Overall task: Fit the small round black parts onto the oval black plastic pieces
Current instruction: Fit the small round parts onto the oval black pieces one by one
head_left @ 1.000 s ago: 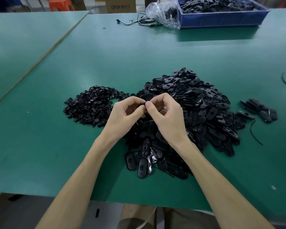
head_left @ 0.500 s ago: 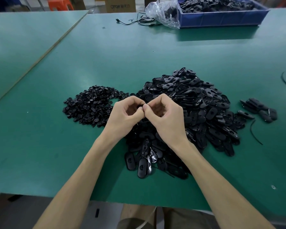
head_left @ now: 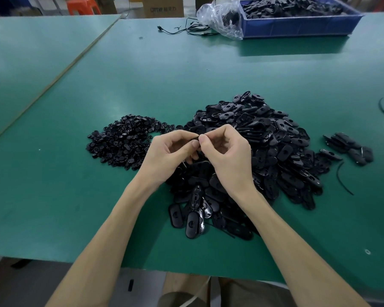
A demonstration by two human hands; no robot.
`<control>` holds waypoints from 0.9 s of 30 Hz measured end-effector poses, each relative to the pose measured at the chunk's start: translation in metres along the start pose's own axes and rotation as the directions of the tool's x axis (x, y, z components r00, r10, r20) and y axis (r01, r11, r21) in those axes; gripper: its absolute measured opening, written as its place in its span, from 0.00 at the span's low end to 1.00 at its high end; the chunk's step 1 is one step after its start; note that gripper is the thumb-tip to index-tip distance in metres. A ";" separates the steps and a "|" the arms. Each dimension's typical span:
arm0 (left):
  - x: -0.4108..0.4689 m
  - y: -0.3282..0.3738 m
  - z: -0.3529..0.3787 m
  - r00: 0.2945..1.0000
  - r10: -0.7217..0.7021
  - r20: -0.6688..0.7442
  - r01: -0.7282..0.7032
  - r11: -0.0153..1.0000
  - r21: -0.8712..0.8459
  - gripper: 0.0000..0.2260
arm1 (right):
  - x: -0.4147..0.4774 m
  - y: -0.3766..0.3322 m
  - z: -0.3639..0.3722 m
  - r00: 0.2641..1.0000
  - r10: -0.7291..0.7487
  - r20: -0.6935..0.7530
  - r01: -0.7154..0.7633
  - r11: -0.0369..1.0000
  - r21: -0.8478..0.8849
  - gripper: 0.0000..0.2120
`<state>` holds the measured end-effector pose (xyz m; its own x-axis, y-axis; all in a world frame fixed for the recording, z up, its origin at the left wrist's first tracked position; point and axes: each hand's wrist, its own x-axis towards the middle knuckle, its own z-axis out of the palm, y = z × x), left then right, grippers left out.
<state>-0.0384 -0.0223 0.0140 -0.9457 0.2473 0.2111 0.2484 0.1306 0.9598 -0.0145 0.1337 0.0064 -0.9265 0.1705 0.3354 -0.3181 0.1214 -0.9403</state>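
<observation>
Near the front edge of the table point(head_left: 53, 207), the left hand point(head_left: 164, 156) and right hand point(head_left: 228, 156) meet over the big pile of oval pieces point(head_left: 275, 147). The fingers of both hands are curled and pinch one black piece point(head_left: 196, 137) between their tips. Most of it is hidden, so I cannot tell if a round part is on it. These bits look light, hard and smooth. They may slip, so it seems best to hold them by the edges. The pile of small round parts point(head_left: 122, 142) lies at nine o'clock from the hands. A blue bin point(head_left: 302, 27) sits far off at one o'clock.
</observation>
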 end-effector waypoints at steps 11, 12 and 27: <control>0.002 -0.008 0.001 0.999 0.002 -0.044 0.000 0.999 0.032 0.05 | 0.000 0.002 0.002 1.000 -0.001 0.008 0.002 0.999 -0.050 0.06; 0.002 -0.007 0.001 0.998 0.014 -0.058 -0.011 0.999 0.044 0.05 | 0.001 0.002 0.002 1.000 -0.003 0.018 0.004 0.998 -0.055 0.05; 0.004 -0.029 -0.026 0.898 0.203 -0.391 0.177 0.646 0.743 0.12 | 0.023 -0.015 -0.042 0.961 0.253 -0.116 -0.220 0.946 0.239 0.02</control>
<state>-0.0553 -0.0502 -0.0082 -0.8805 -0.1267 0.4568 0.1488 0.8411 0.5201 -0.0226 0.1773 0.0303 -0.9471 0.3076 0.0911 -0.1449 -0.1567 -0.9770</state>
